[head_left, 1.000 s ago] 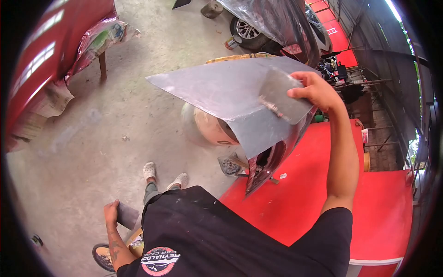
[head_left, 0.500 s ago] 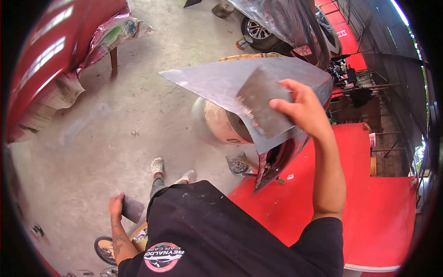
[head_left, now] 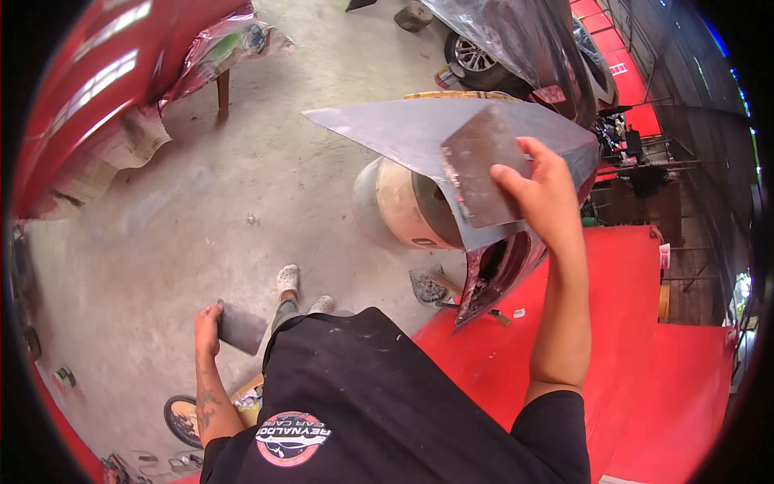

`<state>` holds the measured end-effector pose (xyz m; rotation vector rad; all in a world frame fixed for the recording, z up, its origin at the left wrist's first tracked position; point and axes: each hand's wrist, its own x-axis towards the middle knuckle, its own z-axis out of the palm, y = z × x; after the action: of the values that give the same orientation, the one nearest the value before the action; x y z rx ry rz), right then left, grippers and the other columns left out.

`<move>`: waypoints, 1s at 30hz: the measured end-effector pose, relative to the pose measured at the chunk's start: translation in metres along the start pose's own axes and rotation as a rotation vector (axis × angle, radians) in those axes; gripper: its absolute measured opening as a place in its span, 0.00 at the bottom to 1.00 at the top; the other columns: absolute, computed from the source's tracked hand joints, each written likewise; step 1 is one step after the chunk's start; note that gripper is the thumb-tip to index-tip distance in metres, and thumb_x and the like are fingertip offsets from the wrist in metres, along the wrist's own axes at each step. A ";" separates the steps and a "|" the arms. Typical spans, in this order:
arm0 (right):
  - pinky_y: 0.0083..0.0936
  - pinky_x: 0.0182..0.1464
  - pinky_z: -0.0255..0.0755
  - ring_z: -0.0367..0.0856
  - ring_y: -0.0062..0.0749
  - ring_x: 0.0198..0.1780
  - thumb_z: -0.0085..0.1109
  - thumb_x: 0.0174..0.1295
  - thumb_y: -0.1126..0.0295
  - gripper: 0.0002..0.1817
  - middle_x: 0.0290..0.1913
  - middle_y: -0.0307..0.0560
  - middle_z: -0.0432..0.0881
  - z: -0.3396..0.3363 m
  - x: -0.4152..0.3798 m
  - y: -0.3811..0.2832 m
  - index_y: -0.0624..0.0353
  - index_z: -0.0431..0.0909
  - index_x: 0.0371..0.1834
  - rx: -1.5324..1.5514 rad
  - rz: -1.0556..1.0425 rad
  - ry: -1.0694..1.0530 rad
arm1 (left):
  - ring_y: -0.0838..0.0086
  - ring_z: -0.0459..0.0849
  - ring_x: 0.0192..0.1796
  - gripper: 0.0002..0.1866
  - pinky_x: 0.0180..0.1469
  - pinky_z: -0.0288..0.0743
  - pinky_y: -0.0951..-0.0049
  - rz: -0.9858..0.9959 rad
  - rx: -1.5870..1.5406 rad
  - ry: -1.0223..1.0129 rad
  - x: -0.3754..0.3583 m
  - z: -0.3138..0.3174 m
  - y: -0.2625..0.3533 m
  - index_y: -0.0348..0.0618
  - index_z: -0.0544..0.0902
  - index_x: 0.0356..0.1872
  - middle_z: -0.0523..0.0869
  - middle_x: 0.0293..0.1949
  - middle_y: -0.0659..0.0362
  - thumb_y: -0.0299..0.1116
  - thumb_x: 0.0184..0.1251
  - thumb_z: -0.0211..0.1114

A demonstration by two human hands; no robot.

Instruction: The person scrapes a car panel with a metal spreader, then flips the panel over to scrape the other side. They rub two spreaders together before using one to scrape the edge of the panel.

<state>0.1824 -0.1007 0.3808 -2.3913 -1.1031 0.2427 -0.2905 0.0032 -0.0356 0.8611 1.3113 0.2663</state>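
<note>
My right hand grips a flat dark putty spreader between thumb and fingers, its left edge marked with whitish and pink residue. The spreader overlaps a grey-coated car body panel in this view. The panel rests on a drum, and its lower end shows dark red with an opening. Out to my left side, my left hand is closed on the end of a dark grey rectangular plate, held low above the floor.
A red car, partly masked with paper and plastic, stands at the left. Another car under plastic sheeting is at the back. A red surface lies at my right. A bag sits beside the drum, and a round pan-like object at lower left.
The view has shifted, so the surroundings sit further right. My right hand's spreader stays over the panel, turned slightly more upright. My left hand has risen a little with its plate.
</note>
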 end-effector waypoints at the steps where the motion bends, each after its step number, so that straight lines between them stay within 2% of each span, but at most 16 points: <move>1: 0.28 0.45 0.75 0.85 0.30 0.40 0.67 0.53 0.69 0.21 0.40 0.57 0.86 0.007 -0.002 0.000 0.70 0.79 0.49 -0.067 -0.084 0.022 | 0.80 0.72 0.34 0.10 0.40 0.65 0.76 0.061 -0.120 -0.029 -0.005 0.007 0.009 0.38 0.82 0.32 0.78 0.29 0.66 0.34 0.66 0.60; 3: 0.27 0.44 0.75 0.84 0.27 0.41 0.66 0.55 0.71 0.20 0.39 0.54 0.86 0.022 -0.016 -0.022 0.69 0.78 0.49 -0.098 -0.110 -0.074 | 0.81 0.72 0.36 0.09 0.42 0.65 0.78 0.148 -0.228 -0.074 -0.018 0.019 0.026 0.40 0.81 0.36 0.79 0.33 0.67 0.34 0.71 0.58; 5: 0.25 0.45 0.74 0.82 0.25 0.43 0.65 0.56 0.73 0.19 0.40 0.52 0.85 0.035 -0.038 -0.041 0.67 0.77 0.52 0.328 0.054 -0.157 | 0.82 0.74 0.38 0.09 0.44 0.67 0.78 0.243 -0.339 -0.062 -0.040 0.037 0.049 0.41 0.81 0.39 0.80 0.35 0.66 0.35 0.72 0.58; 6: 0.23 0.47 0.73 0.79 0.23 0.45 0.63 0.60 0.74 0.17 0.42 0.46 0.84 0.046 -0.050 -0.035 0.66 0.76 0.52 0.443 0.006 -0.125 | 0.82 0.75 0.39 0.09 0.45 0.68 0.78 0.294 -0.390 -0.042 -0.054 0.048 0.063 0.41 0.81 0.40 0.80 0.35 0.66 0.35 0.73 0.59; 7: 0.23 0.47 0.73 0.79 0.23 0.45 0.63 0.60 0.74 0.17 0.42 0.46 0.84 0.060 -0.065 -0.036 0.66 0.76 0.52 0.467 -0.010 -0.162 | 0.81 0.76 0.39 0.09 0.45 0.70 0.77 0.301 -0.458 -0.070 -0.066 0.056 0.073 0.40 0.80 0.41 0.81 0.35 0.65 0.36 0.73 0.59; 9: 0.22 0.49 0.71 0.78 0.23 0.45 0.62 0.64 0.73 0.15 0.45 0.43 0.83 0.092 -0.100 -0.043 0.67 0.76 0.51 0.924 -0.015 -0.023 | 0.81 0.79 0.38 0.11 0.43 0.74 0.75 0.342 -0.536 -0.105 -0.086 0.071 0.087 0.40 0.80 0.43 0.81 0.36 0.64 0.37 0.72 0.60; 10: 0.22 0.49 0.71 0.78 0.23 0.45 0.62 0.64 0.73 0.15 0.45 0.43 0.83 0.105 -0.112 -0.034 0.67 0.76 0.51 0.954 -0.012 -0.059 | 0.81 0.79 0.38 0.11 0.42 0.74 0.75 0.371 -0.549 -0.110 -0.097 0.080 0.094 0.40 0.80 0.41 0.81 0.36 0.64 0.38 0.72 0.61; 13: 0.21 0.52 0.69 0.77 0.24 0.47 0.60 0.66 0.72 0.13 0.46 0.41 0.82 0.141 -0.146 -0.006 0.67 0.76 0.50 0.986 0.019 -0.176 | 0.82 0.77 0.29 0.10 0.33 0.73 0.78 0.369 -0.492 -0.126 -0.131 0.105 0.110 0.43 0.79 0.35 0.79 0.28 0.66 0.38 0.70 0.62; 16: 0.21 0.54 0.69 0.77 0.24 0.49 0.59 0.67 0.72 0.13 0.48 0.43 0.82 0.157 -0.174 0.006 0.67 0.76 0.51 1.027 0.002 -0.139 | 0.84 0.76 0.27 0.08 0.31 0.71 0.80 0.400 -0.451 -0.183 -0.154 0.118 0.108 0.41 0.80 0.31 0.80 0.26 0.67 0.34 0.69 0.63; 19: 0.22 0.55 0.68 0.77 0.24 0.48 0.57 0.69 0.73 0.15 0.48 0.41 0.81 0.160 -0.198 0.011 0.68 0.74 0.55 0.983 0.088 -0.284 | 0.85 0.77 0.26 0.09 0.30 0.70 0.81 0.420 -0.332 -0.139 -0.170 0.125 0.106 0.39 0.81 0.31 0.82 0.25 0.65 0.33 0.68 0.64; 21: 0.22 0.50 0.69 0.76 0.23 0.45 0.58 0.69 0.70 0.13 0.45 0.40 0.82 0.166 -0.215 -0.001 0.68 0.78 0.50 1.125 -0.018 -0.260 | 0.85 0.78 0.26 0.09 0.29 0.70 0.81 0.422 -0.263 -0.093 -0.179 0.126 0.105 0.37 0.82 0.31 0.85 0.26 0.64 0.32 0.68 0.65; 23: 0.21 0.52 0.67 0.74 0.21 0.47 0.56 0.71 0.70 0.11 0.45 0.39 0.82 0.170 -0.226 0.003 0.68 0.79 0.47 1.150 -0.064 -0.272 | 0.87 0.77 0.25 0.09 0.28 0.69 0.82 0.472 -0.134 -0.011 -0.184 0.125 0.106 0.38 0.83 0.32 0.84 0.26 0.65 0.33 0.68 0.65; 25: 0.21 0.53 0.68 0.74 0.21 0.47 0.56 0.71 0.68 0.12 0.46 0.38 0.83 0.170 -0.235 0.024 0.67 0.79 0.46 0.909 -0.128 -0.529 | 0.87 0.76 0.26 0.09 0.28 0.69 0.82 0.516 -0.106 0.003 -0.188 0.122 0.111 0.38 0.83 0.32 0.84 0.25 0.66 0.34 0.68 0.65; 27: 0.25 0.47 0.70 0.76 0.26 0.42 0.57 0.70 0.67 0.12 0.41 0.44 0.84 0.169 -0.241 0.034 0.67 0.79 0.44 0.824 -0.172 -0.539 | 0.88 0.76 0.26 0.10 0.28 0.68 0.82 0.560 -0.079 0.004 -0.185 0.120 0.113 0.39 0.83 0.31 0.83 0.25 0.66 0.34 0.68 0.65; 29: 0.36 0.38 0.72 0.79 0.49 0.30 0.59 0.67 0.65 0.14 0.27 0.57 0.80 0.166 -0.245 0.045 0.69 0.80 0.43 0.489 -0.236 -0.680 | 0.88 0.76 0.26 0.10 0.29 0.68 0.82 0.564 -0.139 0.020 -0.177 0.117 0.113 0.39 0.82 0.31 0.83 0.25 0.67 0.35 0.69 0.65; 30: 0.36 0.38 0.72 0.79 0.49 0.30 0.59 0.67 0.65 0.14 0.27 0.57 0.80 0.167 -0.247 0.051 0.69 0.80 0.43 0.492 -0.235 -0.671 | 0.87 0.77 0.26 0.10 0.30 0.70 0.82 0.569 -0.203 -0.005 -0.176 0.116 0.115 0.39 0.82 0.34 0.82 0.26 0.68 0.36 0.69 0.65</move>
<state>-0.0059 -0.2548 0.2004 -1.7485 -1.3880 1.1464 -0.1995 -0.0751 0.1725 1.0446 0.9897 0.8277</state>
